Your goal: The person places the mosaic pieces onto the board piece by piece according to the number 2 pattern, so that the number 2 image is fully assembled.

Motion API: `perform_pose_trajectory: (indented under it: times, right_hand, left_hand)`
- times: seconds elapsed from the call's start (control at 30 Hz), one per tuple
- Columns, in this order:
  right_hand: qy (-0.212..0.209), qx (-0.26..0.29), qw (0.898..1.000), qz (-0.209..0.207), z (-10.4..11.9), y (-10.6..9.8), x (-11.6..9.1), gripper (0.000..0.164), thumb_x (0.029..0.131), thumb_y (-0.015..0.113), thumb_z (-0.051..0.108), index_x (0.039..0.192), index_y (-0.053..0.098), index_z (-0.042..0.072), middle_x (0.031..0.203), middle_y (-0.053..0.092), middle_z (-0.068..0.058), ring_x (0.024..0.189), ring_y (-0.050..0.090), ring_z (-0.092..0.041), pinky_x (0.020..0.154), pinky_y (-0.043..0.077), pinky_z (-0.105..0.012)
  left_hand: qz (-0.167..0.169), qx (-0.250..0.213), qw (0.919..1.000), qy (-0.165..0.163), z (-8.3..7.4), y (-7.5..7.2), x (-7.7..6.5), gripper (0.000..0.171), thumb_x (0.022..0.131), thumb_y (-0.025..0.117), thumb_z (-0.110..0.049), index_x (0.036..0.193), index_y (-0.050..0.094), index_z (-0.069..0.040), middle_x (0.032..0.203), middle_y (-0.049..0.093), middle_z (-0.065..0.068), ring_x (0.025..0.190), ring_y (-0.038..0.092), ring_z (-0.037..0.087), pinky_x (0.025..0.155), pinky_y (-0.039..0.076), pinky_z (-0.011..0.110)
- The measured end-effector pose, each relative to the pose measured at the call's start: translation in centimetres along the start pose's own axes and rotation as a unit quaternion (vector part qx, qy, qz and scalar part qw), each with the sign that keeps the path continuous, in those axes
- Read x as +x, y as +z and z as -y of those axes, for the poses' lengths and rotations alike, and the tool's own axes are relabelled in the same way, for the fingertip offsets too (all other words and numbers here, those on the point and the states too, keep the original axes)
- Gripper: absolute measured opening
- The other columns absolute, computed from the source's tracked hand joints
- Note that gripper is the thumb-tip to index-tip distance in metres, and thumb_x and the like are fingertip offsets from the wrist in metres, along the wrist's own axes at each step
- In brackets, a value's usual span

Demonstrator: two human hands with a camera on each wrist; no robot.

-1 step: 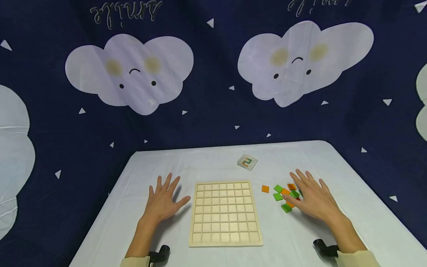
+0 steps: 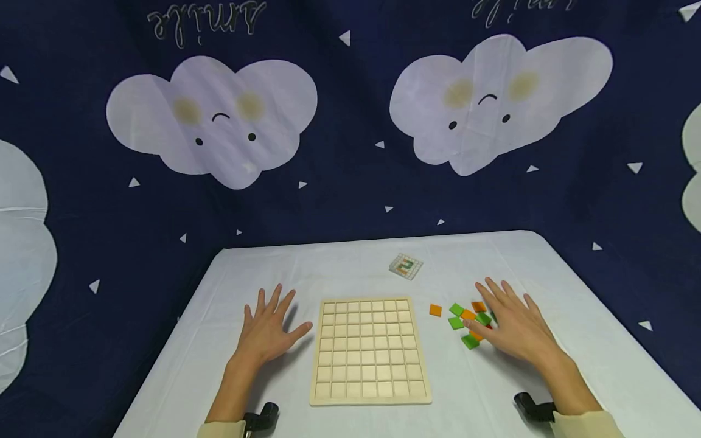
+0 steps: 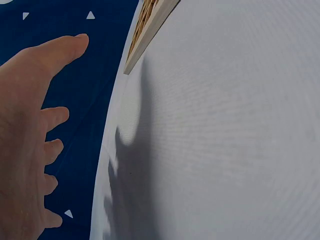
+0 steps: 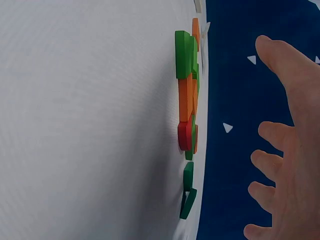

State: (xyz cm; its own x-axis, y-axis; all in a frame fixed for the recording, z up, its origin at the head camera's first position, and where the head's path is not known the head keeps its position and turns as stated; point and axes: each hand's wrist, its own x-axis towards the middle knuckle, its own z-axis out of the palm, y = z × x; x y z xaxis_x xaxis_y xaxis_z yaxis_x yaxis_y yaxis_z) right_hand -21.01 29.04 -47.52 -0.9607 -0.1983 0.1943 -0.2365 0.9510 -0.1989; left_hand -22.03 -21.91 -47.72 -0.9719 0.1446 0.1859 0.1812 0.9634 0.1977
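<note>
A pale wooden grid board [image 2: 370, 351] lies on the white table between the two hands. To its left, my left hand [image 2: 268, 328] hovers with fingers spread and nothing in it; its shadow falls on the cloth. My right hand [image 2: 517, 325] is held over the right side, fingers spread, partly covering a loose group of small square tiles. Among these are a green tile [image 2: 470, 341], an orange tile [image 2: 435, 310] and, in the right wrist view, a red tile [image 4: 185, 135] and a dark green tile [image 4: 188, 203]. That view shows the hand raised above the tiles.
Behind the board lies a small stack of cards [image 2: 406, 266] with a grid pattern on top. White cloth covers the table [image 2: 296, 267]. A dark blue curtain [image 2: 350, 207] with printed clouds hangs at the back and sides. Each wrist carries a black mount [image 2: 261, 417].
</note>
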Motion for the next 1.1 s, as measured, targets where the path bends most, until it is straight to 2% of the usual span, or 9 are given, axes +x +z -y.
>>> perform_pose_trajectory:
  times: [0.3,0.4,0.5,0.6,0.7,0.77,0.9,1.0,1.1]
  right_hand:
    - [-0.001,0.0,1.0,-0.017,0.1,0.1,0.0,0.095,0.083,0.047,0.075,0.154,0.023,0.017,0.158,0.017,-0.015,0.143,0.008,-0.041,0.107,-0.005,-0.066]
    - [-0.003,0.004,1.0,-0.013,0.1,0.1,0.0,0.095,0.083,0.047,0.075,0.154,0.023,0.016,0.158,0.018,-0.016,0.142,0.012,-0.043,0.107,-0.001,-0.067]
    - [-0.005,0.018,1.0,-0.011,0.2,0.2,0.0,0.094,0.083,0.048,0.074,0.152,0.028,0.014,0.155,0.025,-0.017,0.139,0.021,-0.042,0.107,0.007,-0.067]
    - [-0.011,0.042,0.999,-0.011,0.3,0.4,0.2,0.088,0.085,0.052,0.07,0.149,0.036,0.012,0.149,0.036,-0.017,0.134,0.031,-0.041,0.105,0.021,-0.064]
    - [-0.008,0.066,0.998,-0.017,0.4,0.6,0.2,0.079,0.086,0.058,0.063,0.144,0.045,0.01,0.14,0.046,-0.017,0.125,0.041,-0.041,0.098,0.033,-0.063]
    - [-0.002,0.085,0.996,-0.024,0.5,0.5,0.3,0.072,0.087,0.063,0.056,0.139,0.05,0.009,0.133,0.05,-0.017,0.12,0.044,-0.041,0.094,0.036,-0.062]
    - [0.011,0.121,0.992,-0.04,0.5,0.2,0.3,0.056,0.086,0.07,0.046,0.124,0.062,0.006,0.117,0.057,-0.013,0.107,0.05,-0.035,0.086,0.043,-0.057]
    - [0.017,0.135,0.99,-0.034,0.6,0.3,0.4,0.048,0.085,0.071,0.044,0.115,0.067,0.006,0.107,0.059,-0.007,0.094,0.052,-0.026,0.077,0.045,-0.046]
    - [0.016,0.141,0.99,-0.025,0.7,0.5,0.5,0.044,0.085,0.073,0.04,0.113,0.069,0.006,0.101,0.059,-0.004,0.085,0.051,-0.021,0.069,0.043,-0.038]
  left_hand:
    - [-0.004,0.003,1.0,0.001,0.0,0.2,0.0,0.094,0.078,0.042,-0.083,0.151,0.034,-0.024,0.158,0.018,0.011,0.143,0.002,0.042,0.103,0.008,0.073]
    - [-0.001,-0.001,1.0,0.001,0.0,0.3,-0.2,0.096,0.077,0.042,-0.084,0.151,0.033,-0.025,0.158,0.017,0.011,0.143,0.002,0.042,0.103,0.008,0.073]
    - [0.009,-0.022,0.9997,0.009,-0.1,0.5,-0.3,0.096,0.077,0.043,-0.083,0.152,0.032,-0.024,0.158,0.017,0.011,0.142,0.005,0.043,0.103,0.01,0.074]
    - [0.042,-0.075,0.9961,0.018,-0.5,0.5,-0.3,0.093,0.079,0.052,-0.077,0.152,0.031,-0.023,0.158,0.019,0.01,0.142,0.01,0.043,0.104,0.014,0.071]
    - [0.094,-0.133,0.9862,0.033,-1.0,0.6,-0.4,0.093,0.079,0.06,-0.07,0.152,0.03,-0.022,0.157,0.022,0.009,0.142,0.012,0.04,0.108,0.014,0.066]
    - [0.123,-0.156,0.979,0.045,-1.4,0.6,-0.5,0.095,0.077,0.064,-0.068,0.152,0.03,-0.021,0.157,0.022,0.007,0.143,0.011,0.037,0.11,0.013,0.062]
    - [0.152,-0.165,0.9716,0.075,-1.9,0.7,-0.4,0.105,0.069,0.072,-0.067,0.151,0.032,-0.016,0.156,0.026,0.007,0.144,0.012,0.035,0.113,0.009,0.056]
    - [0.179,-0.151,0.968,0.091,-1.9,0.7,-0.5,0.115,0.061,0.076,-0.069,0.151,0.033,-0.011,0.156,0.026,0.007,0.144,0.01,0.036,0.113,0.006,0.056]
    - [0.204,-0.139,0.9635,0.105,-1.7,0.7,-0.7,0.123,0.056,0.078,-0.07,0.151,0.03,-0.01,0.158,0.022,0.005,0.144,0.006,0.035,0.114,0.003,0.056]
